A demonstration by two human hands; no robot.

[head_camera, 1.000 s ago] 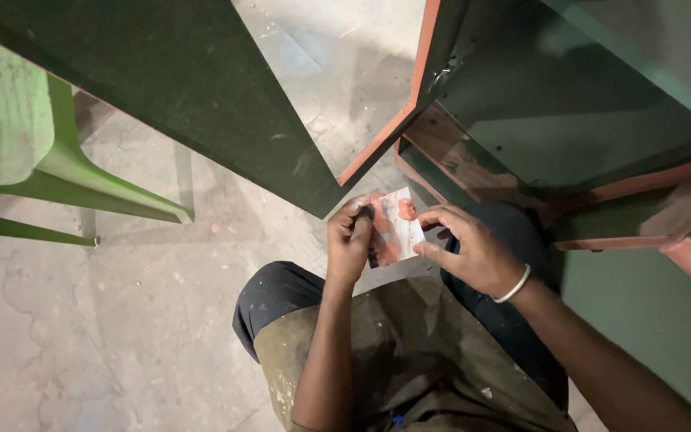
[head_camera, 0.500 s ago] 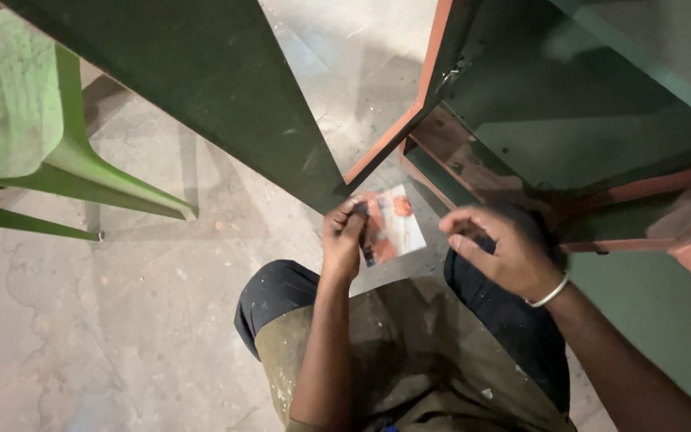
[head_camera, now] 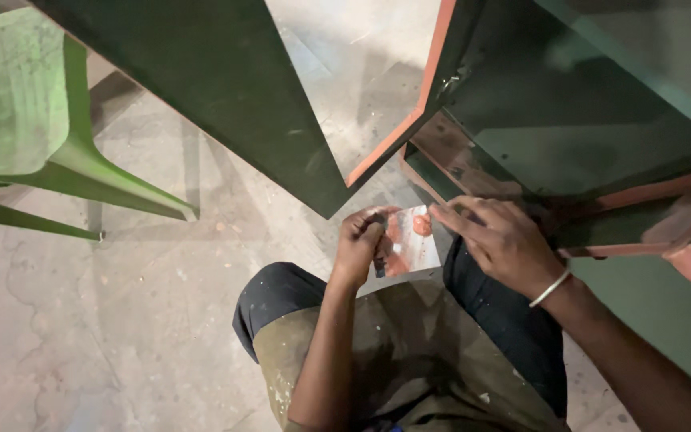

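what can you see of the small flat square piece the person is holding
The small flat square piece looks like a thin, stiff, pale card or plate smeared with reddish-orange paste, with a thicker blob near its top edge. It is held tilted above the person's lap, in front of the green cabinet's open lower frame. The left hand grips its left edge, thumb on top. The right hand is open, its fingertips near the top right corner; contact there cannot be told.
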